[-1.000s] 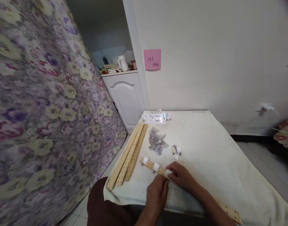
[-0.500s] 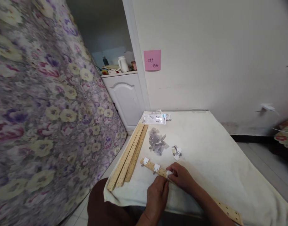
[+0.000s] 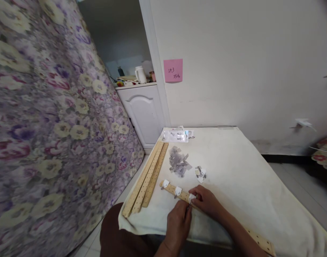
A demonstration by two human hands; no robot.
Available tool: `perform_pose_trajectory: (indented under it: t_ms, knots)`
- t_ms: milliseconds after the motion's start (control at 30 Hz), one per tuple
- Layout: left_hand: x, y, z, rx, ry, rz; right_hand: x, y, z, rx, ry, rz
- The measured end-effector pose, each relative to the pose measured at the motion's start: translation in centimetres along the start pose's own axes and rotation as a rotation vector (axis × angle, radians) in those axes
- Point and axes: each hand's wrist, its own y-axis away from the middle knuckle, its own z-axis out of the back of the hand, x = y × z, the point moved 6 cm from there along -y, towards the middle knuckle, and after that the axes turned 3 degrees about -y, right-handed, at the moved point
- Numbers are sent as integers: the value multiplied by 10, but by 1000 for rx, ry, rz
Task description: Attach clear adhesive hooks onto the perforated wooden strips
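Note:
A long wooden strip (image 3: 182, 195) with rows of small holes lies slanted across the white cloth near the front edge. Two white hooks (image 3: 165, 184) (image 3: 177, 191) sit on its left end. My right hand (image 3: 206, 202) pinches a third white hook (image 3: 191, 198) against the strip. My left hand (image 3: 178, 225) is closed just below it, fingertips pinched at the strip beside that hook. What the left fingers hold is hidden.
Three more wooden strips (image 3: 146, 178) lie side by side at the left of the white cloth (image 3: 243, 171). A heap of clear hook packets (image 3: 178, 162), a few loose hooks (image 3: 200, 172) and a packaged card (image 3: 175, 135) lie behind. A flowered mattress (image 3: 51, 125) leans at the left.
Both hands stay at the third hook on the strip with hardly any movement. The camera has tilted slightly, shifting the scene down a little.

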Motion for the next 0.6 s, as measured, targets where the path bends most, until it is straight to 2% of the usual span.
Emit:
perform_pose_trajectory:
  t_ms: [400,500,600]
  knots:
    - [3,1,2,43,51,44,-4,1,0,-7,-139,-5]
    - [1,1,6,13,82,34,-10,0,15,-53,-176,-13]
    - [3,2,9,-36,91,26,-23,-4,43,-164,-97,-40]
